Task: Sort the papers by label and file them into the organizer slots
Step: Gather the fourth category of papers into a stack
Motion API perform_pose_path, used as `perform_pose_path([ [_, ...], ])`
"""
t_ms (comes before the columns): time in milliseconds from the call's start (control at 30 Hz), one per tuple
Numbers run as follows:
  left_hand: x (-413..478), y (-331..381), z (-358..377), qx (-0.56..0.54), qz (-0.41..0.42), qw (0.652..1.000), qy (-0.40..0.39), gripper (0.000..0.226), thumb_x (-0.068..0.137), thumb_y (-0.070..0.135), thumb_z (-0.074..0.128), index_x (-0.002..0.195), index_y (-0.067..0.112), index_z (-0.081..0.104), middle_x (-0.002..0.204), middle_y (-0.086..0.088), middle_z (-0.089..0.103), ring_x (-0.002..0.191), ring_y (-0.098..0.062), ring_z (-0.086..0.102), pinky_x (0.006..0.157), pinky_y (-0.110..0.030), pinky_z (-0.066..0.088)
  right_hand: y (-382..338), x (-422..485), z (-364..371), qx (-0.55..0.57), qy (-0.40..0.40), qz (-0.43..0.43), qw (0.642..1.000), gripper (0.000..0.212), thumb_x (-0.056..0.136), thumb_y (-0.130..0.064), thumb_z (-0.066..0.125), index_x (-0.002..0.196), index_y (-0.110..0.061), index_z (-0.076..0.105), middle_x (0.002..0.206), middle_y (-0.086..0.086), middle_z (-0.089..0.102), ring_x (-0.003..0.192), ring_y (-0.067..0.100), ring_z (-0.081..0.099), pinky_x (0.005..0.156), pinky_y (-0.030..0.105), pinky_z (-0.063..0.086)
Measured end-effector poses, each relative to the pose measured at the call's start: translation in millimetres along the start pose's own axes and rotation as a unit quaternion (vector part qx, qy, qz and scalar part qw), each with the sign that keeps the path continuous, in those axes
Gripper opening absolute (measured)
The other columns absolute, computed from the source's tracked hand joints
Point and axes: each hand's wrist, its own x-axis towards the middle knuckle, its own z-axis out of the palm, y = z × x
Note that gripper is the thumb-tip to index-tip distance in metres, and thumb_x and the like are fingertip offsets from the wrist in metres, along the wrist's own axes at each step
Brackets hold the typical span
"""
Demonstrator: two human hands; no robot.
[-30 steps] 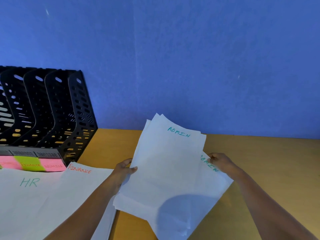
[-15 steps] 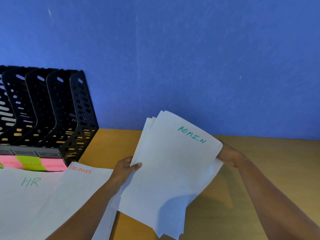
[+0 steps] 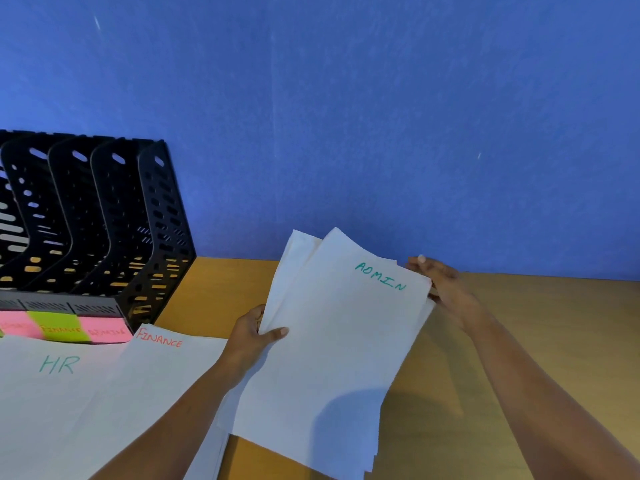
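A stack of white sheets marked ADMIN [image 3: 332,344] is lifted off the wooden desk in the middle of the view. My left hand [image 3: 254,332] pinches its left edge, thumb on top. My right hand [image 3: 441,287] holds the stack's upper right corner, fingers mostly behind the paper. A pile marked FINANCE [image 3: 138,403] and a pile marked HR [image 3: 45,393] lie flat at the lower left. The black slotted organizer [image 3: 104,230] stands at the back left, with pink and green labels [image 3: 62,329] along its front base.
The wooden desk [image 3: 519,341] runs to a blue wall [image 3: 346,116] right behind it. The organizer's slots are open at the top and front. My forearms cross the lower part of the view.
The two spread ADMIN sheets have been squared into one stack. My right hand has slid up to its upper right corner and the stack is held more upright.
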Motion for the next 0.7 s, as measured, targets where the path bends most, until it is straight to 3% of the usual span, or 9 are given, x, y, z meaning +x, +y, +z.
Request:
perform_pose_path([
  [100,0,2,0,-0.016,0.004,0.999,0.04,0.021,0.081,-0.004,0.064,0.102,0.0,0.062,0.089,-0.003,0.067,0.082,-0.018,0.062,0.067,-0.014,0.053,16,-2,0,-0.014,0.063,0.017,0.998,0.043,0.092,-0.05,0.042,0.123,-0.021,0.052,0.128,-0.003,0.053,0.116,0.015,0.049,0.097,0.04,0.036],
  [200,1,3,1,-0.066,0.005,0.995,0.072,0.022,0.083,-0.004,0.062,0.105,-0.001,0.061,0.09,-0.002,0.065,0.084,-0.017,0.062,0.075,-0.018,0.054,39,-14,6,-0.068,0.016,0.078,0.995,0.056,0.085,-0.054,0.051,0.13,-0.02,0.044,0.131,-0.004,0.048,0.124,0.018,0.047,0.095,0.041,0.039],
  [267,1,5,6,-0.084,0.007,0.993,0.078,0.024,0.083,-0.005,0.061,0.107,-0.002,0.061,0.089,-0.002,0.066,0.085,-0.018,0.063,0.07,-0.015,0.054,54,-19,14,-0.062,-0.046,0.133,0.988,0.067,0.079,-0.057,0.058,0.133,-0.02,0.042,0.128,-0.003,0.054,0.118,0.018,0.052,0.094,0.041,0.043],
  [367,-1,12,17,-0.127,0.007,0.99,0.054,0.023,0.08,-0.01,0.059,0.098,0.003,0.061,0.073,0.009,0.072,0.072,-0.005,0.067,0.06,-0.009,0.052,59,-24,30,0.046,-0.102,0.143,0.983,0.049,0.081,-0.044,0.062,0.123,-0.019,0.054,0.11,0.001,0.068,0.098,0.018,0.065,0.085,0.037,0.054],
  [467,-2,14,20,-0.119,0.011,0.993,0.017,0.028,0.077,-0.007,0.062,0.1,0.008,0.059,0.068,0.016,0.073,0.07,0.003,0.069,0.061,-0.006,0.051,53,-23,39,0.169,-0.079,0.096,0.978,0.054,0.07,-0.028,0.073,0.12,-0.011,0.06,0.114,0.008,0.068,0.096,0.018,0.068,0.078,0.03,0.058],
  [600,-2,17,16,-0.068,0.007,0.998,-0.011,0.024,0.085,-0.001,0.06,0.104,0.013,0.061,0.084,0.013,0.072,0.087,-0.008,0.067,0.066,-0.007,0.052,49,-20,47,0.175,-0.043,0.039,0.983,0.091,0.028,-0.042,0.093,0.109,-0.011,0.066,0.107,0.006,0.071,0.093,0.017,0.07,0.076,0.028,0.059],
  [667,-2,20,17,-0.06,0.011,0.998,-0.022,0.029,0.083,0.0,0.062,0.104,0.021,0.06,0.086,0.017,0.071,0.085,0.001,0.067,0.068,-0.007,0.051,45,-23,52,0.155,-0.027,0.006,0.987,0.086,0.023,-0.046,0.093,0.098,-0.014,0.068,0.099,0.003,0.073,0.087,0.017,0.071,0.076,0.03,0.058],
  [700,-2,22,18,-0.062,0.014,0.998,-0.02,0.031,0.083,0.0,0.062,0.108,0.019,0.059,0.092,0.017,0.069,0.085,0.002,0.066,0.07,-0.008,0.051,41,-24,55,0.141,-0.017,-0.005,0.99,0.075,0.029,-0.044,0.093,0.094,-0.014,0.069,0.095,0.003,0.073,0.082,0.016,0.071,0.072,0.028,0.059],
])
